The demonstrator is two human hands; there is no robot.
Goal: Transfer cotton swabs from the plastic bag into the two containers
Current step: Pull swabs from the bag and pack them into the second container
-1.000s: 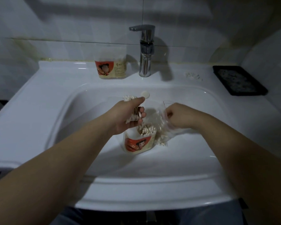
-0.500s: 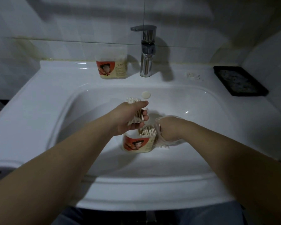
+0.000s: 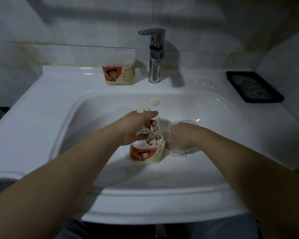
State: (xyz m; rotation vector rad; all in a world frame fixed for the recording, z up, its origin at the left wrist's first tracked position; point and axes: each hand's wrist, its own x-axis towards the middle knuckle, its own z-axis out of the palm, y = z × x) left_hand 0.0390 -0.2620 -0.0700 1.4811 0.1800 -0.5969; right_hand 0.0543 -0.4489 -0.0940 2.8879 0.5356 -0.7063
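**Swab bundle poised over the near container**

I have a bundle of cotton swabs gripped in the left hand. Fingers and thumb are curled round the middle of the sticks, and white tips poke out above and below the fist. Directly under that grip, down in the sink basin, stands the open container. Upright swabs already fill its right side. I judge the bundle is held nearly vertical so that it can slide in beside them rather than scatter.

Just right of the grip, against the container's side, lies the plastic bag with the right hand pushed inside it. The film and the angle hide those fingers, so I cannot tell whether they pinch more swabs or only steady the bag.

Just beyond the grip, a round white disc sits on the basin's far wall. Well beyond it, on the back ledge, the second container stands beside the faucet; I cannot tell how full it is. Far to the right are a few loose white bits and a black tray.

The standing swabs crowd the opening, so I reckon the free gap is on the left.
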